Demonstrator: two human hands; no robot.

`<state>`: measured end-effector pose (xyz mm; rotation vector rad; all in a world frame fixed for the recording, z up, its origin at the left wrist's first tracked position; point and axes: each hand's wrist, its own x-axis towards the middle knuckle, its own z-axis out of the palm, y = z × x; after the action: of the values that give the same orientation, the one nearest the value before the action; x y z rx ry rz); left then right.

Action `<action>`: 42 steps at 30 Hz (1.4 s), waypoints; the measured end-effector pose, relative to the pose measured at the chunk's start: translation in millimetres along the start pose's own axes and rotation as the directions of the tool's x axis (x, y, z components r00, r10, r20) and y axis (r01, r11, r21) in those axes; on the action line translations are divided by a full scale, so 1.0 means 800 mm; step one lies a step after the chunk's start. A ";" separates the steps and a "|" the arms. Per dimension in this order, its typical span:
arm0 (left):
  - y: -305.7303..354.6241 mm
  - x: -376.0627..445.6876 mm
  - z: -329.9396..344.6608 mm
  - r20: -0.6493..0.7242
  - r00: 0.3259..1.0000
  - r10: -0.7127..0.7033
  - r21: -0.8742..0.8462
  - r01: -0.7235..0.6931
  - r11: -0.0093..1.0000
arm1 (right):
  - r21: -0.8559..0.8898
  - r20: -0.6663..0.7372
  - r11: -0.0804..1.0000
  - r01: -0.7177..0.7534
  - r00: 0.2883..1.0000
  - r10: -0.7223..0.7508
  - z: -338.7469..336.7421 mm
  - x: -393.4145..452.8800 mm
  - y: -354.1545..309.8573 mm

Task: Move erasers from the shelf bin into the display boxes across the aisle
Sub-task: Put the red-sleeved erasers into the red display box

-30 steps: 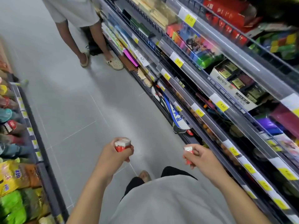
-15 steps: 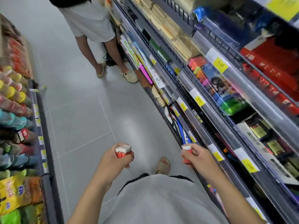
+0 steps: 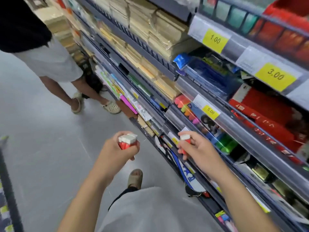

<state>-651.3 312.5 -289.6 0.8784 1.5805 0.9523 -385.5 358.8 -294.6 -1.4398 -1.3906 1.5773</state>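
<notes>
Gripping a cluster of erasers (image 3: 127, 141), red-sleeved with white ends up, the left hand (image 3: 117, 150) has its fingers curled tight round them, held out over the grey floor (image 3: 41, 148) of the aisle. Just to its right, the right hand (image 3: 197, 150) pinches a single eraser (image 3: 186, 141) of the same kind between thumb and fingertips, white end upward, close in front of the shelf rail (image 3: 234, 131) with its clear strip and a yellow price tag (image 3: 210, 112) reading 5.00. Behind that rail lie bright highlighter packs (image 3: 189, 111) and green ones (image 3: 225, 144); the shelf above carries blue packets (image 3: 207, 76), and higher still stand stacks of tan wrapped paper goods (image 3: 158, 30). Red boxes (image 3: 264, 118) sit further right under tags marked 1.00 (image 3: 215, 40) and 3.00 (image 3: 275, 76). Below the hands, a sandalled foot (image 3: 135, 178) shows past a grey shirt (image 3: 150, 211). Up the aisle another person (image 3: 50, 61) stands beside the shelving in pale shorts and light clogs
</notes>
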 end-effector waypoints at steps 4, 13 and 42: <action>0.086 0.065 -0.006 0.217 0.961 0.172 0.027 -0.182 0.983 | -0.034 -0.144 0.997 0.066 0.987 -0.071 0.000 0.006 -0.048; 0.258 0.125 0.033 0.493 0.731 0.471 -0.057 -0.514 0.856 | -0.068 -0.470 0.975 0.211 0.855 -0.218 -0.011 -0.022 -0.141; 0.412 0.123 0.148 0.655 0.383 0.652 -0.249 -0.705 0.664 | -0.839 -0.463 0.472 -0.271 0.811 -0.358 -0.199 -0.055 -0.336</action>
<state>-531.0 554.9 -46.0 1.7893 0.5213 0.9209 -282.7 443.1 -8.0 -2.1757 -1.8767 0.0958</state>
